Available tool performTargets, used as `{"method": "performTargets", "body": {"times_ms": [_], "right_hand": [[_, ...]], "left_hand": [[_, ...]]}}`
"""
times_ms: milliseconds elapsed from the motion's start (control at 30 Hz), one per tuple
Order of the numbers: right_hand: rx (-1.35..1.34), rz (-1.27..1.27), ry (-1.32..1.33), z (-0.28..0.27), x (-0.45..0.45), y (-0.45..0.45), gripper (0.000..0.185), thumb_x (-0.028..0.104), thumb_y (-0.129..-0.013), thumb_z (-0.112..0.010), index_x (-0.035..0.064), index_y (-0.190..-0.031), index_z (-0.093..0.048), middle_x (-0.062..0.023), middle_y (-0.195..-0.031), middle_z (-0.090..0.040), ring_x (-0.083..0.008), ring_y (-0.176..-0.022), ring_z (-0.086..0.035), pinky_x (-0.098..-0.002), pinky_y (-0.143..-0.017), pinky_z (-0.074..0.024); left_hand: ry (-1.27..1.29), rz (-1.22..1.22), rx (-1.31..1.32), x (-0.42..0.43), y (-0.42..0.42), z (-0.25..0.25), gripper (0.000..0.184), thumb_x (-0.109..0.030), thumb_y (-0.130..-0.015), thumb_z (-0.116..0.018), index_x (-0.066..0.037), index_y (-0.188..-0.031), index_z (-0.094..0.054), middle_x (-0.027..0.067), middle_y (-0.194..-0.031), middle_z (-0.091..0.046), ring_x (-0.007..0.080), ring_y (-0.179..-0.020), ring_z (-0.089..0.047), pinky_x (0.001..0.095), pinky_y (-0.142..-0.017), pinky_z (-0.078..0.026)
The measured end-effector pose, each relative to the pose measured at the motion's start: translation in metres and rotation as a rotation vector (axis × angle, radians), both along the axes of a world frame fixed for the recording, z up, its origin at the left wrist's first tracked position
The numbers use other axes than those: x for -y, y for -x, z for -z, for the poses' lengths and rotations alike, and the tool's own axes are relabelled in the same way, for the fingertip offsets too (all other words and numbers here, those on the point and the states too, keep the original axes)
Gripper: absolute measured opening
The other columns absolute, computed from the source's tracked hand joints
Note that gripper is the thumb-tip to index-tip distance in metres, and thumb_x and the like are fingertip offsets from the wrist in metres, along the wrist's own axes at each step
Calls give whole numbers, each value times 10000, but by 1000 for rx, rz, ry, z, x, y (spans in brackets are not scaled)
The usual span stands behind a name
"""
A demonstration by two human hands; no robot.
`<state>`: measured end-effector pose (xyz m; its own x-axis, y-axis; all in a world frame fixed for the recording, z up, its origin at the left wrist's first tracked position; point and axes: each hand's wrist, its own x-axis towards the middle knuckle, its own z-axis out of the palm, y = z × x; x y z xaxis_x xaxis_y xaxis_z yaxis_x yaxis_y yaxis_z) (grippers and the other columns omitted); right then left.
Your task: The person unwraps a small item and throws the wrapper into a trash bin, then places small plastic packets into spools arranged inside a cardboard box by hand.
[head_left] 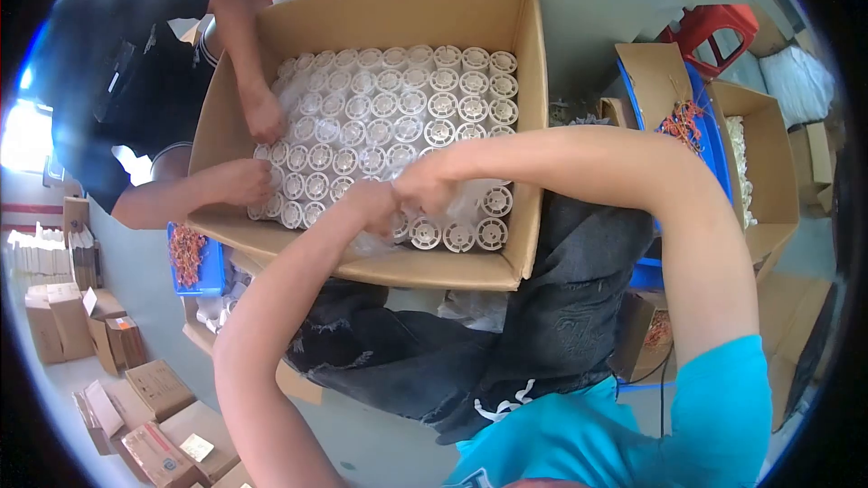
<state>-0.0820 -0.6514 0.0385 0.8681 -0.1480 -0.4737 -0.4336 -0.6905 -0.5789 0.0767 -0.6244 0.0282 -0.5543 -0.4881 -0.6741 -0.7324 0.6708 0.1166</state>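
A big cardboard box (pixel 407 14) stands open in front of me, packed with rows of white round plastic parts (pixel 443 106) with spoked ends. Clear plastic film (pixel 466 205) lies over some of them. My left hand (pixel 372 205) is closed on the film above the near rows. Touching it, my right hand (pixel 427 185) also has its fingers closed on the film. Part of the fingers of both hands is hidden. At the box's left side, a co-worker's two hands (pixel 264 117) are at the parts along the edge.
To the right, a blue crate (pixel 719 158) holds red-orange wire bundles (pixel 683 124), beside a carton (pixel 768 126) of pale pieces. A blue bin (pixel 212 262) with similar wires is at left. Several cartons (pixel 161 389) lie lower left; red stools (pixel 723 23) stand behind.
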Motion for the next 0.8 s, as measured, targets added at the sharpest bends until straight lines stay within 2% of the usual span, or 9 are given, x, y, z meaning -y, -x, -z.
{"method": "performTargets", "body": {"times_ms": [67,200,300,467,500,600,700,800], "right_hand": [[-91,-43,452,-20,9,3,196,106,-638,-675,23,-816,-673,-158,-790,-672,-310,-755,-648,-418,-643,-507],[14,-102,382,-6,34,-16,187,129,-621,-694,54,-792,-685,-148,-795,-678,-328,-763,-653,-440,-634,-511],[55,-121,354,0,30,-26,184,136,-613,-697,57,-778,-683,-141,-801,-680,-329,-782,-654,-434,-651,-517],[126,-23,327,40,20,-35,240,143,-591,-716,49,-810,-689,-144,-830,-683,-326,-803,-653,-432,-680,-518],[99,-28,298,33,22,-34,253,142,-598,-713,46,-832,-690,-146,-839,-684,-325,-802,-652,-429,-683,-515],[57,-16,187,18,24,-34,285,133,-622,-694,34,-889,-692,-154,-862,-684,-320,-799,-649,-418,-693,-506],[83,70,57,8,36,-35,299,120,-644,-666,18,-924,-687,-158,-871,-685,-316,-790,-642,-407,-701,-496],[183,217,-14,-4,42,-37,303,121,-652,-652,7,-930,-685,-161,-863,-685,-314,-788,-638,-405,-707,-490]], "left_hand": [[9,13,80,-1,3,-1,349,-349,-631,-811,-167,-916,-722,107,-933,-688,285,-900,-654,408,-770,-519],[12,79,117,-4,5,7,330,-328,-635,-803,-186,-923,-724,90,-930,-688,280,-889,-653,407,-758,-520],[-127,17,25,-1,-1,12,329,-264,-666,-768,-54,-908,-694,136,-933,-684,261,-894,-662,396,-748,-531],[-272,-41,147,-2,-6,19,311,-226,-659,-745,-8,-872,-683,161,-896,-682,279,-892,-653,394,-774,-518],[-308,-49,147,2,-5,16,314,-224,-657,-743,-1,-868,-682,162,-891,-683,283,-891,-652,391,-781,-516],[-261,-224,-30,6,-7,0,205,-173,-633,-724,-16,-742,-650,137,-739,-649,256,-722,-619,366,-642,-480],[-200,-397,-109,9,-2,-24,236,-168,-605,-707,-8,-772,-656,138,-731,-655,258,-705,-617,352,-648,-483],[-84,-517,-351,9,-18,-31,248,-142,-609,-665,-3,-815,-668,104,-715,-658,219,-659,-595,324,-645,-481]]}}
